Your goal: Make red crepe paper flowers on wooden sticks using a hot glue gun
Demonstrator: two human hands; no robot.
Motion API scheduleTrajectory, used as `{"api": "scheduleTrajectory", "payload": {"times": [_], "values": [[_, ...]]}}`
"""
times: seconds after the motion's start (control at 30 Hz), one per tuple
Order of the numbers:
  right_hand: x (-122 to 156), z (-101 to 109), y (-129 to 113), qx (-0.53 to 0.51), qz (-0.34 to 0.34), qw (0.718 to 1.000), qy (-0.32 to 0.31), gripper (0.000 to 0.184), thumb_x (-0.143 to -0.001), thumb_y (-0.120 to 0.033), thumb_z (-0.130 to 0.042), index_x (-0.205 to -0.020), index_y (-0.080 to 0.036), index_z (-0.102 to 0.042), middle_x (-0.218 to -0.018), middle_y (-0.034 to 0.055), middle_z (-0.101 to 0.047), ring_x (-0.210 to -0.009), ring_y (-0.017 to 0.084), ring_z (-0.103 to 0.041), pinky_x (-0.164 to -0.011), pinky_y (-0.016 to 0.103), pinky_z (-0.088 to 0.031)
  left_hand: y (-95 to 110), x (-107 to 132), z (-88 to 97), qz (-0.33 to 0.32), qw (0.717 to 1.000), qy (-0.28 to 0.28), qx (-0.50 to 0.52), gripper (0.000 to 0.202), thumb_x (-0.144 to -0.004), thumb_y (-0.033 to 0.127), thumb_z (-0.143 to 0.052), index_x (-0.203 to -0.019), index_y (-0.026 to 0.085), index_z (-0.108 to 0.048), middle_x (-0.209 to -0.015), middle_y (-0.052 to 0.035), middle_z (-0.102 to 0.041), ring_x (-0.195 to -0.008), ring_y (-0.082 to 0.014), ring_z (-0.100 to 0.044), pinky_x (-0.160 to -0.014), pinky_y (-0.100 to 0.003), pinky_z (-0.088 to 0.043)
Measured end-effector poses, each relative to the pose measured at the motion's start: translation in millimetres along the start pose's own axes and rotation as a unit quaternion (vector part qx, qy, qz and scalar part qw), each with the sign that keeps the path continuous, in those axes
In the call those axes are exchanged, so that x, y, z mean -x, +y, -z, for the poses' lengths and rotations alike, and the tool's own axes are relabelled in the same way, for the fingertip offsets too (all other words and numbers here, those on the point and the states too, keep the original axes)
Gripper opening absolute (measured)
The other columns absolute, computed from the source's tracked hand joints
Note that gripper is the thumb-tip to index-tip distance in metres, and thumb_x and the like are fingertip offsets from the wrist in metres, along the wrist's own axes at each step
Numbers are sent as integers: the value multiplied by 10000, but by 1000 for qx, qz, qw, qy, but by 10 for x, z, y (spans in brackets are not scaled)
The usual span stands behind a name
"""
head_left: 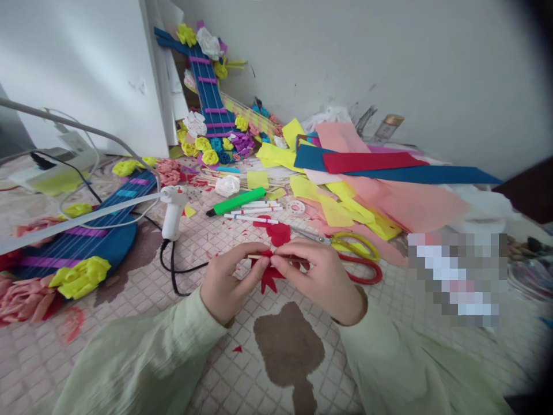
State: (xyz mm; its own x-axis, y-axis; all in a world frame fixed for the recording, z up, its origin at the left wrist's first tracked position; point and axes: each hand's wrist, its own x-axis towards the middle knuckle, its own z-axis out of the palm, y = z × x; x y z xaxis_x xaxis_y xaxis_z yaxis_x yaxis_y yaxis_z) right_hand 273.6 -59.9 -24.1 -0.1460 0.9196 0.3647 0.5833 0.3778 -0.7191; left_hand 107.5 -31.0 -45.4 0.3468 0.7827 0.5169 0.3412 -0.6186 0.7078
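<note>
Between both hands, in front of me, is a piece of red crepe paper [268, 281] with pointed cut ends hanging down. A thin wooden stick [254, 256] lies across it. My left hand [228, 279] pinches the paper and stick between thumb and fingers. From the other side, my right hand [319, 276] pinches the same paper, its fingertips nearly touching the left ones. Just beyond the right hand lie scissors [358, 246] with a yellow and a red handle loop. More red paper pieces [277, 233] lie behind the fingers.
At left stands a white glue gun [173, 216] with its black cord trailing on the tablecloth [233, 374]. Blue paper guitars [116, 230] with paper flowers are at left and back. A green marker [239, 200], white pens [253, 218] and crepe strips [389, 173] lie beyond my hands.
</note>
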Motion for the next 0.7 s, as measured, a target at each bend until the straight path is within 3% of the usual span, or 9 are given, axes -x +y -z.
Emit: {"api": "scheduleTrajectory", "payload": {"times": [0.33,0.7], "values": [[9,-23,-8,16,1,1000,13,135,-804,-218,-565,-758,-145,-669,-690,17,-616,-591,101,-506,-554,241,-396,-72,39,-53,74,993,-10,88,202,-788,222,-577,-959,129,-628,-894,-89,-701,-801,-165,-660,-733,-267,-540],[16,-35,-4,28,3,999,22,135,-813,-233,-550,-796,-156,-659,-669,10,-599,-587,109,-509,-555,243,-403,-53,29,-34,97,991,-17,89,112,-778,217,-588,-823,145,-661,-766,-55,-715,-670,-150,-656,-639,-248,-539]]}}
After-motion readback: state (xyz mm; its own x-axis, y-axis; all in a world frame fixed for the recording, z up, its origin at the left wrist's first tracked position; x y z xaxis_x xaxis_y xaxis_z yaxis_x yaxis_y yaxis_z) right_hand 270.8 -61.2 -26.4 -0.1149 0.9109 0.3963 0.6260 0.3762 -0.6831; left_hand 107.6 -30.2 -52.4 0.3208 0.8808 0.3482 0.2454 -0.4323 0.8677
